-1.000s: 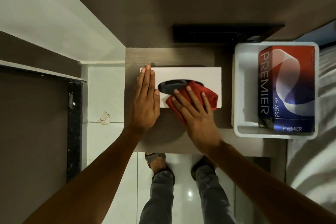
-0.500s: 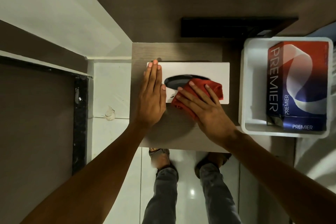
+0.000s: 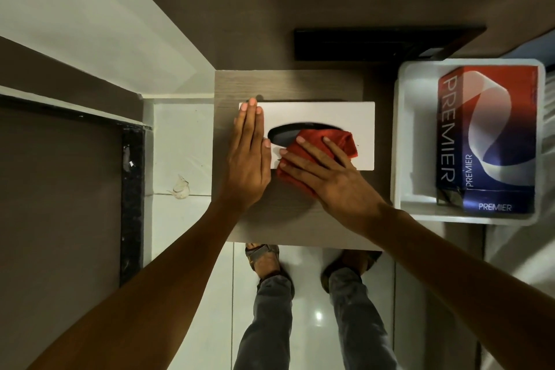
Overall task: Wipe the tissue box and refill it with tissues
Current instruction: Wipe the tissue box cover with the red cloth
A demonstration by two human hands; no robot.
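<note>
A white tissue box (image 3: pixel 324 112) with a dark oval slot lies on a small wooden table (image 3: pixel 288 225). My left hand (image 3: pixel 247 159) lies flat on the box's left end, fingers together. My right hand (image 3: pixel 327 177) presses a red cloth (image 3: pixel 339 140) onto the box's top and front edge, just right of the slot. A red and blue PREMIER tissue pack (image 3: pixel 486 138) sits in a white bin (image 3: pixel 411 141) to the right.
A dark shelf (image 3: pixel 375 42) runs along the wall behind the table. White floor tiles and my feet (image 3: pixel 264 258) show below the table's near edge. A dark door frame (image 3: pixel 132 204) stands at left. A crumpled scrap (image 3: pixel 180 186) lies on the floor.
My right hand with the red cloth has slid slightly left across the box's top towards the slot. My left hand stays flat on the left end.
</note>
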